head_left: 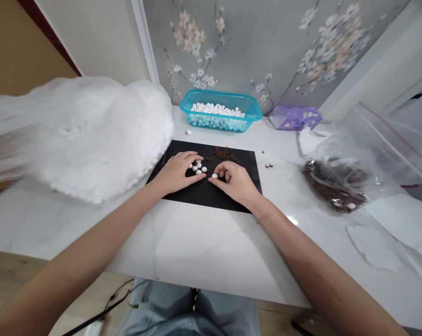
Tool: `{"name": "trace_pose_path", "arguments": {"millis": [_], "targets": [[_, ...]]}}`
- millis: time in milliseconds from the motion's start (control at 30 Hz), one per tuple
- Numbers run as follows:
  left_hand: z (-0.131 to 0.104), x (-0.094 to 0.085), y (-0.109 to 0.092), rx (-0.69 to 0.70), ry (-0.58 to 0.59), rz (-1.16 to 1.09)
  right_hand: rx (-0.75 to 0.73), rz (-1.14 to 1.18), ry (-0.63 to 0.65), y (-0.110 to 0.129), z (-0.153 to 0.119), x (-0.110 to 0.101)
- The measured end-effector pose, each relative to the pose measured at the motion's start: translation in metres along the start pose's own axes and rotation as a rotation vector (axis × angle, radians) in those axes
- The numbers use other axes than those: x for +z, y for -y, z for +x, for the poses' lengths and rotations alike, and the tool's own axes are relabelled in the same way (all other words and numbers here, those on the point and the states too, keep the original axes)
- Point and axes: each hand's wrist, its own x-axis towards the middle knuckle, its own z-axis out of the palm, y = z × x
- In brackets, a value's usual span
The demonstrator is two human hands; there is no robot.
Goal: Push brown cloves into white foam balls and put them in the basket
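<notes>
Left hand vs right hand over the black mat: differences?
Pose: the left hand is open and spread; the right hand is curled.
Load: the left hand curves around several white balls; the right hand pinches a single white ball.
Shared: both are bare, over the black mat.

The person's right hand (234, 182) pinches a small white oval ball (215, 176) over a flat black rectangular mat (211, 193). The left hand (176, 173) curves beside similar white balls (198, 169); reddish-brown twiggy bits (221, 152) lie farther back. Behind stands a translucent blue plastic basket (253, 111).
</notes>
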Motion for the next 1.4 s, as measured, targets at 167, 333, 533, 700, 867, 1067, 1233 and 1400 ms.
{"name": "trace_pose_path", "arguments": {"millis": [167,333,533,700,867,1067,1233,1400], "targets": [[-0.003,-0.001,0.0,-0.025,-0.036,-0.036,0.0,0.002,0.004,0.001,0.0,-0.001],[-0.003,-0.001,-0.001,-0.09,-0.06,-0.082,-0.003,-0.007,0.01,0.001,0.0,-0.001],[-0.003,-0.002,0.0,-0.078,-0.065,-0.099,-0.012,-0.004,0.01,0.001,-0.001,-0.001],[-0.002,-0.003,0.002,-0.032,-0.056,-0.127,-0.012,-0.002,0.012,0.002,-0.001,-0.002],[-0.002,-0.001,0.004,-0.038,-0.081,-0.118,0.002,0.001,0.013,0.003,-0.001,-0.002],[-0.003,0.0,0.004,-0.141,-0.129,-0.226,0.003,0.003,0.005,0.002,-0.001,-0.001],[0.0,0.001,0.007,-0.221,-0.187,-0.429,0.026,0.01,0.016,0.003,-0.001,-0.002],[0.003,0.003,0.015,-0.362,-0.286,-0.723,0.033,0.017,0.021,0.005,-0.001,-0.003]]}}
